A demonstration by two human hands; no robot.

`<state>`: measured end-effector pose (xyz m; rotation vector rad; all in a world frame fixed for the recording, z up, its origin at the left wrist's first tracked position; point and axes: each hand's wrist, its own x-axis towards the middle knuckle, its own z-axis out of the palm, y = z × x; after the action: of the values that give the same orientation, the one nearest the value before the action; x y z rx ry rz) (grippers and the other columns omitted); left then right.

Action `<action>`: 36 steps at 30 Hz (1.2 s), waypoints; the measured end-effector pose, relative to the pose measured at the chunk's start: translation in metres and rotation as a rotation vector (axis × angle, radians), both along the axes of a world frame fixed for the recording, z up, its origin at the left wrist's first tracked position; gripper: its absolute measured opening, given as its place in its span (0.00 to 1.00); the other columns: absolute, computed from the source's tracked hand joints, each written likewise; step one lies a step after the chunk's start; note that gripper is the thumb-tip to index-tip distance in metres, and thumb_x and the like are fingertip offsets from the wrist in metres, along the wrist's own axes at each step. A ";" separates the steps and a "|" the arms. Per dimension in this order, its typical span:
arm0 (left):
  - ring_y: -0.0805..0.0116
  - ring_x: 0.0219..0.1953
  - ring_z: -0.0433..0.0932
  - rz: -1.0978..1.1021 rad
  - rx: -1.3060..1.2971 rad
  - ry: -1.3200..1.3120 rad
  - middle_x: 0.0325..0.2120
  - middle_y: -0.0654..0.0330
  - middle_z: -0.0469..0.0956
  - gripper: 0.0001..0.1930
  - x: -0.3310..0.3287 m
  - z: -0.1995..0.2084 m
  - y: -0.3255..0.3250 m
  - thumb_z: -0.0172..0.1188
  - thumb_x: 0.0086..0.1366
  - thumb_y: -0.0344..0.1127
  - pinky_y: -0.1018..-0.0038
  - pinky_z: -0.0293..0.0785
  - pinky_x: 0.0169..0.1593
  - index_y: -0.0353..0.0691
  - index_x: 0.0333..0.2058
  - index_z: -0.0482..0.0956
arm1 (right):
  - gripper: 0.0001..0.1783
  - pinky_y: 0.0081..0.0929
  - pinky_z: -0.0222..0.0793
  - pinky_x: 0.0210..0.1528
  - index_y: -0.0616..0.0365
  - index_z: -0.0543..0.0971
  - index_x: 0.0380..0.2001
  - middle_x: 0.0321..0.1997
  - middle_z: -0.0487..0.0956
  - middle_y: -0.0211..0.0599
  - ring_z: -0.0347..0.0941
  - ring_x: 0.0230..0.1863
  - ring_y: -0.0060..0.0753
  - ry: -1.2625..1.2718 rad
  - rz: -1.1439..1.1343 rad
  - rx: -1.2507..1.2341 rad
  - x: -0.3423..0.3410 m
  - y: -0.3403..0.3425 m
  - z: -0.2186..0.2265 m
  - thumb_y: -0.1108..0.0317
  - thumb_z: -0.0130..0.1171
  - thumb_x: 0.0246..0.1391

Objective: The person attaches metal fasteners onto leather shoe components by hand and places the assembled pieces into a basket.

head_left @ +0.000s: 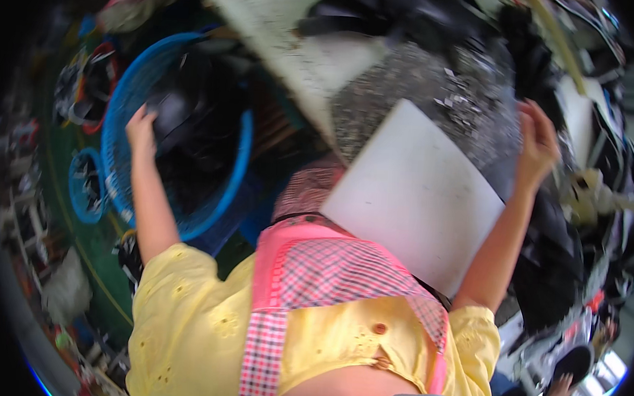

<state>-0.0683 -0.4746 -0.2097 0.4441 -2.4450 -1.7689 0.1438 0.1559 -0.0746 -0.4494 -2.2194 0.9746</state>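
At the left, my left hand [141, 128] is over a large blue plastic basket [113, 124], its fingers closed at the edge of a dark, shiny, sheet-like piece [171, 111]. Blur hides exactly how they grip it. The basket holds more black material. My right hand [539, 145] is raised at the right edge of a grey, speckled work surface [382, 82] strewn with small scraps. Its fingers are bent and apart, with nothing visible between them. Between my arms, a plain white board [415, 193] lies tilted, one corner over the speckled surface.
Black sheet material [546, 255] hangs to the right of my right arm, with more [394, 10] heaped at the far side. A pale worktop [270, 21] runs beyond the basket. A smaller blue basket [72, 187] stands on the green floor [101, 279]. Another person's hand [558, 390] shows at lower right.
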 end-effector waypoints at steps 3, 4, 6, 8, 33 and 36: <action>0.58 0.41 0.74 -0.185 -0.676 -0.037 0.40 0.47 0.74 0.29 -0.017 0.010 -0.022 0.59 0.48 0.34 0.72 0.67 0.45 0.30 0.49 0.65 | 0.07 0.16 0.64 0.35 0.58 0.77 0.31 0.27 0.77 0.29 0.71 0.31 0.16 -0.196 0.103 -0.041 0.002 -0.011 -0.019 0.73 0.59 0.43; 0.56 0.43 0.73 -0.200 -0.977 0.014 0.40 0.46 0.74 0.28 -0.016 0.050 0.007 0.58 0.50 0.37 0.70 0.67 0.45 0.33 0.50 0.66 | 0.08 0.18 0.64 0.34 0.57 0.77 0.30 0.27 0.76 0.30 0.71 0.30 0.20 -0.261 0.123 -0.037 0.002 -0.018 -0.022 0.73 0.60 0.41; 0.53 0.44 0.72 -0.184 -1.237 0.193 0.40 0.47 0.73 0.25 -0.009 0.124 0.083 0.56 0.53 0.41 0.69 0.67 0.46 0.40 0.49 0.67 | 0.11 0.24 0.64 0.34 0.54 0.77 0.29 0.27 0.75 0.31 0.70 0.32 0.28 -0.300 0.206 0.160 -0.013 -0.035 -0.028 0.73 0.61 0.37; 0.55 0.44 0.72 -0.207 -0.966 0.578 0.39 0.52 0.74 0.18 -0.002 0.168 0.163 0.54 0.56 0.40 0.70 0.67 0.46 0.46 0.46 0.72 | 0.14 0.30 0.63 0.37 0.51 0.77 0.29 0.29 0.73 0.31 0.65 0.37 0.38 -0.223 0.327 0.444 -0.032 -0.055 -0.026 0.71 0.62 0.32; 0.51 0.52 0.57 -0.973 -1.407 0.934 0.58 0.54 0.51 0.39 -0.031 0.146 0.458 0.60 0.44 0.58 0.56 0.55 0.52 0.55 0.55 0.59 | 0.08 0.31 0.54 0.41 0.52 0.73 0.24 0.25 0.71 0.28 0.66 0.36 0.32 -0.113 0.093 0.517 -0.019 -0.011 -0.041 0.76 0.56 0.36; 0.55 0.52 0.58 -0.921 -1.292 0.884 0.49 0.55 0.63 0.37 -0.038 0.161 0.472 0.58 0.46 0.56 0.54 0.55 0.50 0.55 0.56 0.58 | 0.07 0.31 0.54 0.41 0.52 0.73 0.24 0.25 0.71 0.29 0.65 0.37 0.33 -0.100 0.090 0.502 -0.019 -0.012 -0.039 0.76 0.56 0.37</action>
<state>-0.1062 -0.0022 -0.0487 -1.3487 -2.4177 0.0520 0.1248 0.1441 -0.1139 -0.1703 -2.4823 0.4130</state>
